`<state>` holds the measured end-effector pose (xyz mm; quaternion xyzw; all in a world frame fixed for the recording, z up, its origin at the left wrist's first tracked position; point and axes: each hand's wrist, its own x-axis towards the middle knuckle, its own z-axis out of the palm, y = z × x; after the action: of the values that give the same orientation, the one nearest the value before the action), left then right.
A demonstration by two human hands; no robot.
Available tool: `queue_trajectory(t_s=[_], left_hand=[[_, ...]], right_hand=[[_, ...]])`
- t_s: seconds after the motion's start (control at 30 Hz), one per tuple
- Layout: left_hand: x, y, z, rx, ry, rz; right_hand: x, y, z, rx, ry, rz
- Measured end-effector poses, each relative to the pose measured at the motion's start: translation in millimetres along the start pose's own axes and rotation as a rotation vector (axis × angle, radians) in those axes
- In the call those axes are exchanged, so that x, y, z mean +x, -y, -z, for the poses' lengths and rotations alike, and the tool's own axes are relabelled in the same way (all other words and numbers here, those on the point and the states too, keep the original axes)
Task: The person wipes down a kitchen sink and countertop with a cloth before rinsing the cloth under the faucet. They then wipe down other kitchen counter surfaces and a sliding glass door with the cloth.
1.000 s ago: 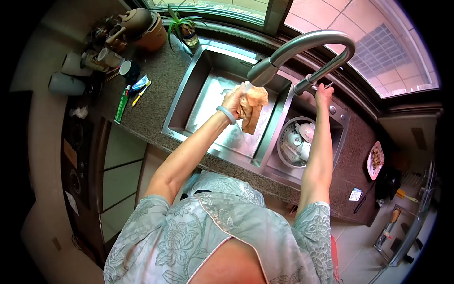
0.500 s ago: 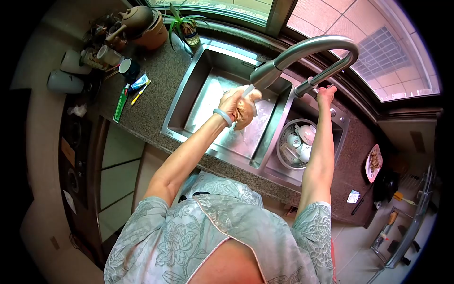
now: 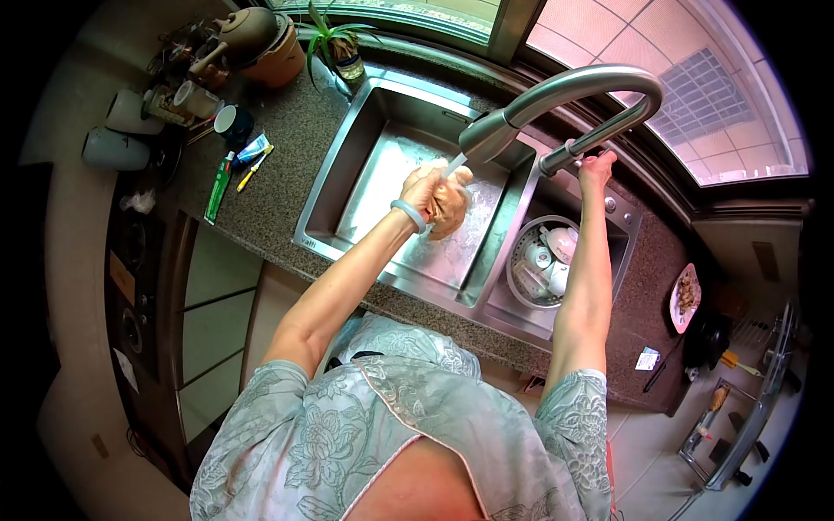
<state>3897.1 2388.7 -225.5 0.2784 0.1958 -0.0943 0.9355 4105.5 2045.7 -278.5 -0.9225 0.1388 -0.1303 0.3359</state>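
Over the large sink basin point(image 3: 365, 217), my left hand point(image 3: 420, 193) is closed on a wet, brown and pale crumpled thing point(image 3: 448, 213) that looks soft; its kind I cannot make out. Water runs from the spout of the faucet point(image 3: 488, 135) onto it and splashes on the basin floor. My right hand point(image 3: 595, 169) reaches to the base of the faucet and its fingers close around the handle, which they mostly hide. Below my right forearm, a colander point(image 3: 527, 293) with white bowls point(image 3: 539, 255) sits in the smaller basin.
Left of the sink lie a green toothpaste tube point(image 3: 219, 188), a blue-white tube point(image 3: 253, 149) and a yellow toothbrush point(image 3: 254, 168). Behind them stand a dark mug point(image 3: 233, 126), a teapot point(image 3: 243, 33) and a potted plant point(image 3: 346, 59). A plate of food point(image 3: 685, 298) is at the right.
The brown thing has turned slightly in my left hand under the water, and splashes on the basin floor have spread. My right hand stays at the faucet handle.
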Motion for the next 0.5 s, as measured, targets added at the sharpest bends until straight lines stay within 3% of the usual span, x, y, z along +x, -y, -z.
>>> queue_trajectory(t_s=[0.23,0.43,0.5], left_hand=[[11.1,6.1,15.6,0.1,-0.061,-0.007],[15.5,4.9,21.2,0.119,-0.059,-0.004],[21.2,11.9,30.8,0.127,-0.073,-0.02]], right_hand=[[-5.7,13.2,2.5,0.013,-0.041,0.029],[-22.8,48.9,17.2,0.159,-0.017,-0.151],[-33.4,59.2,19.8,0.015,-0.263,-0.038]])
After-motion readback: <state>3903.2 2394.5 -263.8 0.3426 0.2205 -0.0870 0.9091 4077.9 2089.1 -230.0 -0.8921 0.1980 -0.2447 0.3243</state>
